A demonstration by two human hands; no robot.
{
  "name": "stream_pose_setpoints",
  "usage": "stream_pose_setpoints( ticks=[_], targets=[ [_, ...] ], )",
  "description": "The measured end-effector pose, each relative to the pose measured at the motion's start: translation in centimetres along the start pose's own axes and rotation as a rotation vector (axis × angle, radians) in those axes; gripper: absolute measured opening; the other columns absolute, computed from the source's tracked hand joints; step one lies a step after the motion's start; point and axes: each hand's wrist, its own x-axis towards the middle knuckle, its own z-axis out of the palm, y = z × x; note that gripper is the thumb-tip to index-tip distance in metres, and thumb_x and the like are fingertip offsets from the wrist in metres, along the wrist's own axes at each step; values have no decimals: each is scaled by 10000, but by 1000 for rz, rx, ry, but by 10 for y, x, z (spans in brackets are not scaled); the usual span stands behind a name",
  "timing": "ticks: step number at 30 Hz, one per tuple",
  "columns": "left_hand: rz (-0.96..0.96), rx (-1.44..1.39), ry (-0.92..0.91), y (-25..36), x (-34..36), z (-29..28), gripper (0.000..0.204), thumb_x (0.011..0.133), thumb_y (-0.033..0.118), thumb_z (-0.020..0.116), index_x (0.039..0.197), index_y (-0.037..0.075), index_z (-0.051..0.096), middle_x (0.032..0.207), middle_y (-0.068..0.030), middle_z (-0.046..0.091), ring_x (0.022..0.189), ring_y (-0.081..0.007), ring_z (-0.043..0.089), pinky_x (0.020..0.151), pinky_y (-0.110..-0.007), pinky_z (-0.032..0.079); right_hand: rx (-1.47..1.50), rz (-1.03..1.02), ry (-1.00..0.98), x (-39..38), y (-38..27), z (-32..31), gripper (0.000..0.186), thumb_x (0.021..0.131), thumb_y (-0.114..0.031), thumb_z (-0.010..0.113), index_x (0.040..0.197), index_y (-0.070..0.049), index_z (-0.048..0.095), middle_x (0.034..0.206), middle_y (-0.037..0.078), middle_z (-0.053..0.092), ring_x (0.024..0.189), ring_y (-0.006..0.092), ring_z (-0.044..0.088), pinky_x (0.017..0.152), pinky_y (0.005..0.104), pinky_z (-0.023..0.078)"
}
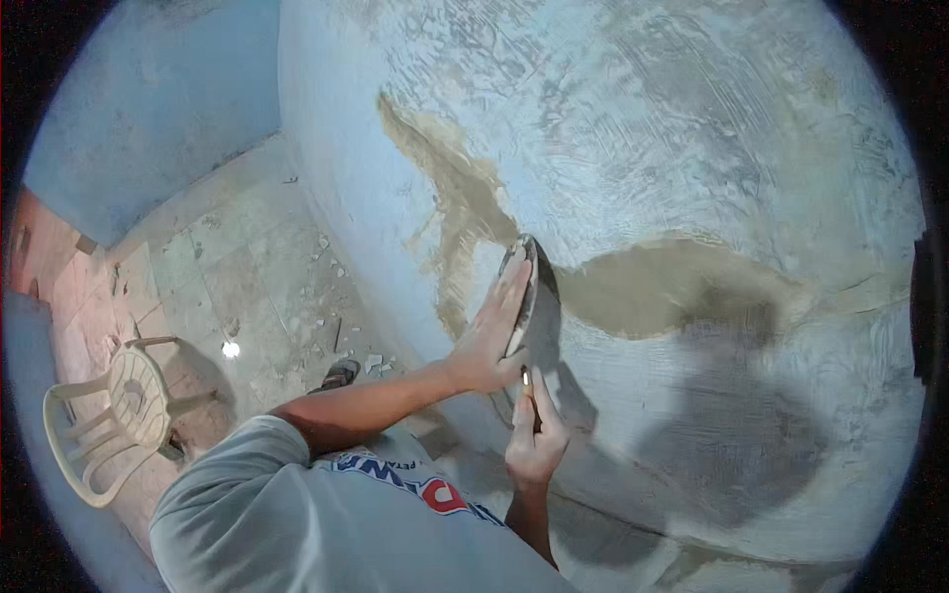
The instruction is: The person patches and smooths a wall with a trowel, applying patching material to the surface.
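Observation:
My left hand (pixel 486 334) lies along a dark-edged trowel (pixel 535 296), its fingers stretched out flat on the blade. Lower down, my right hand (pixel 537 447) is closed round what looks like the trowel's handle. The blade appears nearly edge-on at the wall (pixel 633 395), beside a brown-grey plaster patch (pixel 652 287); whether it touches the surface I cannot tell. Another rough brown patch (pixel 460 188) runs up and left from the blade. Pale dust or plaster coats both hands.
A cream plastic chair (pixel 138 395) stands on the tiled floor (pixel 232 287) at the left, near a bright lamp (pixel 230 349). Broken bits (pixel 376 364) lie by a sandalled foot (pixel 341 374). A blue wall (pixel 178 99) rises at the upper left. Shadows fall across the wall's right side.

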Motion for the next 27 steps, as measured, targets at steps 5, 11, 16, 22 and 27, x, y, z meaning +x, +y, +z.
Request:
stream_pose_setpoints(
  ticks=[5,11,16,22,27],
  targets=[
    [-62,121,-35,-4,9,-10,1067,812,131,620,1699,-61,59,1752,-345,78,1639,-510,67,1337,-533,74,-12,22,31,7,10,16,402,1063,-64,612,1430,100,626,1286,226,762,1135,204,719,983,334,543],
    [-37,89,-48,6,-1,10,1056,802,90,602,1698,-58,62,1761,-333,60,1644,-506,47,1336,-540,79,27,-9,100,-7,23,0,389,1067,-52,626,1433,76,644,1010,35,759,787,61,598,693,225,490],
    [26,114,16,-12,13,-7,1043,807,101,597,1704,-52,87,1765,-333,62,1647,-498,50,1335,-529,78,24,42,40,12,13,17,380,1076,-89,619,1417,75,651,1130,166,767,926,149,689,819,296,544],
    [52,56,-29,-11,-2,-1,1060,798,92,593,1714,-23,72,1769,-323,66,1651,-492,46,1330,-537,103,108,85,11,0,12,6,382,1076,-79,617,1427,70,643,1282,251,758,1168,233,739,975,336,551],
    [55,131,21,-16,22,-21,1052,800,117,594,1699,-56,78,1760,-333,81,1643,-512,61,1333,-535,96,77,101,5,17,4,26,393,1069,-68,614,1436,70,638,1281,258,756,1146,260,749,975,338,553]
  ],
)
